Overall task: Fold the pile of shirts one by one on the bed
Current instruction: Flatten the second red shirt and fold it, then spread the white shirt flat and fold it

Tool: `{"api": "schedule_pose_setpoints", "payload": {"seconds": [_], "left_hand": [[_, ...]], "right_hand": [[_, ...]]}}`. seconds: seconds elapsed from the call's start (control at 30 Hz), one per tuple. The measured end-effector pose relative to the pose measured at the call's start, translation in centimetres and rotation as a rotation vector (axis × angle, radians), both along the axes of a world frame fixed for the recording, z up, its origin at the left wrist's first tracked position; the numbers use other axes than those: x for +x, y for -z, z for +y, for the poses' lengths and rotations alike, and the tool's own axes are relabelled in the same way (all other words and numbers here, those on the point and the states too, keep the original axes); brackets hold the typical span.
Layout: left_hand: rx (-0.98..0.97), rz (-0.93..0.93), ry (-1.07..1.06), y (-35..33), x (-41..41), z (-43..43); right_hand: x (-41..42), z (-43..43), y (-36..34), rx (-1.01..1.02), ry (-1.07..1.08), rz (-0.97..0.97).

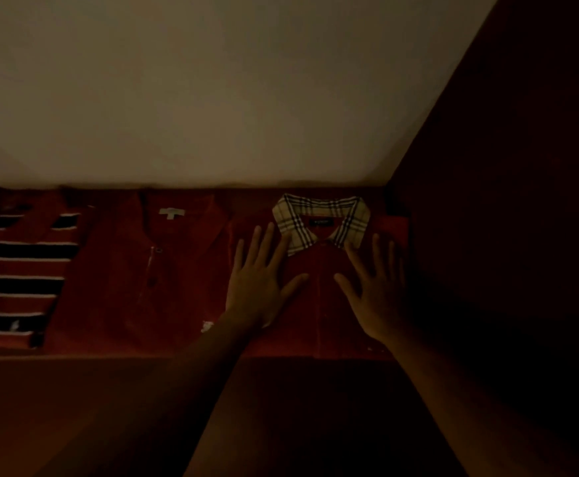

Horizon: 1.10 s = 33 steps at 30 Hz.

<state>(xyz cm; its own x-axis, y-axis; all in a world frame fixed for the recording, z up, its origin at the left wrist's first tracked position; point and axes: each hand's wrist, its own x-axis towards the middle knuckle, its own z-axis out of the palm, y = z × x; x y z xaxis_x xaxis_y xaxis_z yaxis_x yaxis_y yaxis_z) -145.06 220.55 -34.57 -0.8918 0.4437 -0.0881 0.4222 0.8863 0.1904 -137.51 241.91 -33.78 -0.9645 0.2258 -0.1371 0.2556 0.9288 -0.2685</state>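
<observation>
Both hands [260,287] [375,290] lie flat on folded red plaid-collared shirt [319,304].

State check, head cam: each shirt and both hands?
striped shirt: folded, flat, left of row
plain red shirt: folded, flat, middle, untouched
plaid-collar shirt: folded, flat, under both hands
left hand: open, fingers spread, resting on plaid-collar shirt
right hand: open, fingers spread, resting on same shirt
</observation>
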Motion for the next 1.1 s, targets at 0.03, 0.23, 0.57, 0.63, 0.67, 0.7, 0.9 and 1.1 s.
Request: {"api": "schedule_pose_setpoints", "payload": {"seconds": [0.03,0.23,0.57,0.63,0.67,0.7,0.9,1.1], "left_hand": [[-0.004,0.020,-0.006,0.1,-0.1,0.0],[-0.007,0.003,0.002,-0.2,-0.5,0.4],[-0.193,-0.504,-0.048,-13.6,-5.4,-0.6],[-0.241,-0.384,-0.055,-17.4,-5.8,-2.5],[-0.249,-0.351,-0.073,-19.4,-5.9,-3.7],[-0.258,-0.328,-0.091,-21.5,-5.9,-5.0],[-0.275,-0.268,-0.171,-35.5,-4.0,-12.9],[-0.276,-0.281,-0.328,-47.4,-0.3,-20.9]], "right_hand": [[-0.2,0.1,0.2,0.020,0.006,0.003],[-0.4,0.0,0.2,0.065,0.021,-0.006],[-5.7,-0.9,-12.6,-0.120,-0.045,-0.481],[-6.6,-2.7,-17.0,-0.047,-0.114,-0.440],[-7.0,-3.7,-19.2,-0.035,-0.132,-0.425],[-7.4,-4.7,-21.5,-0.030,-0.151,-0.413],[-8.3,-11.5,-36.2,0.080,-0.266,-0.330],[-6.9,-20.6,-48.9,0.101,-0.413,-0.264]]}}
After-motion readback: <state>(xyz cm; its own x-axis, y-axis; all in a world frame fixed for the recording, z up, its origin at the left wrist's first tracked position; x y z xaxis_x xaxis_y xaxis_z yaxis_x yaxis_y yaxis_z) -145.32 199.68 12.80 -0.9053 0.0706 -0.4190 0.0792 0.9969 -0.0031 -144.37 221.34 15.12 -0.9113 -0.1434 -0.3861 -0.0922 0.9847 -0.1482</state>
